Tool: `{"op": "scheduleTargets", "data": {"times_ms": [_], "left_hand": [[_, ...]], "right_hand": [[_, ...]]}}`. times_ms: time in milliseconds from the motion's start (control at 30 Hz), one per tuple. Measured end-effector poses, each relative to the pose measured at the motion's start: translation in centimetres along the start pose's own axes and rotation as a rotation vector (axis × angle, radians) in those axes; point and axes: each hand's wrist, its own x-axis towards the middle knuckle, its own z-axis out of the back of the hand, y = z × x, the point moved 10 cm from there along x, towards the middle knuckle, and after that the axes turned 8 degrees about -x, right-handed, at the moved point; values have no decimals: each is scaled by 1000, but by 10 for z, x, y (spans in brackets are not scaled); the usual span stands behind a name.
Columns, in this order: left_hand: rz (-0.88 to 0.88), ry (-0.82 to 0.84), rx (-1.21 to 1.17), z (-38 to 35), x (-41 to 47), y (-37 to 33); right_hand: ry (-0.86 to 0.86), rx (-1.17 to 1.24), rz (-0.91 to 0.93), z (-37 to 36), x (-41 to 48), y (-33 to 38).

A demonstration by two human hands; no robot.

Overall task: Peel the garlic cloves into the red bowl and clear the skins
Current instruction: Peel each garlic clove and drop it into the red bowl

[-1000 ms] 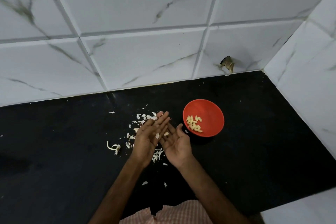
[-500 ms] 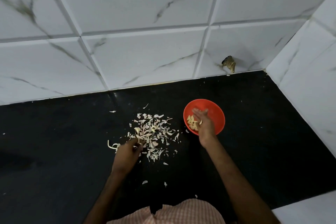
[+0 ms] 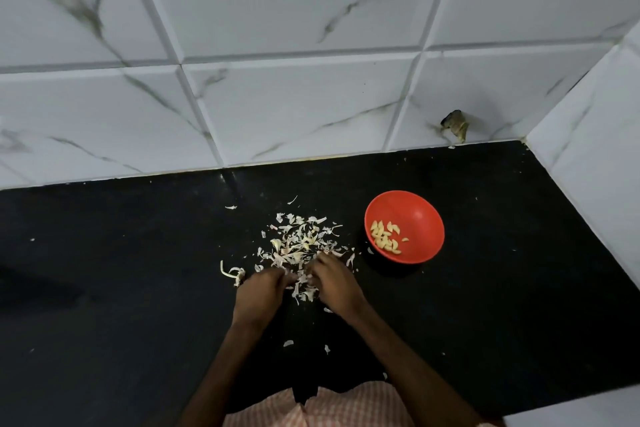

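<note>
Right hand (image 3: 337,282) back from red bowl (image 3: 415,211) to skins (image 3: 298,243), left hand (image 3: 259,295) alongside, fingertips buried, either grip unclear

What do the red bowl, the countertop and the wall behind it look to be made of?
Red bowl: likely plastic; smooth, matte, uniformly coloured. Countertop: polished black stone, perhaps granite; faintly reflective. Wall: glossy white ceramic tiles with grey marble-like veining and recessed joints.

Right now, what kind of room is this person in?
Most likely a kitchen. There is a black countertop set into a corner of white marbled wall tiles, and on it a red bowl holding peeled garlic cloves beside a heap of garlic skins.
</note>
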Motion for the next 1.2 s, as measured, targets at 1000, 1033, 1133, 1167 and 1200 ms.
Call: {"op": "scheduleTargets", "data": {"times_ms": [1000,1033,1133,1167,1200], "left_hand": [[-169,106,-540,-14,-5,-43],[-139,103,-576,-16,-5,-42],[-44,64,-616,-19,-8,-40],[-20,51,-600,-20,-9,-41],[4,37,-598,-21,-11,-43]], "right_hand": [[-258,242,-173,59,-31,4],[-253,192,-177,59,-32,4],[-270,96,-186,59,-30,10],[-280,58,-188,60,-29,12],[-290,29,-191,62,-28,13]]}}
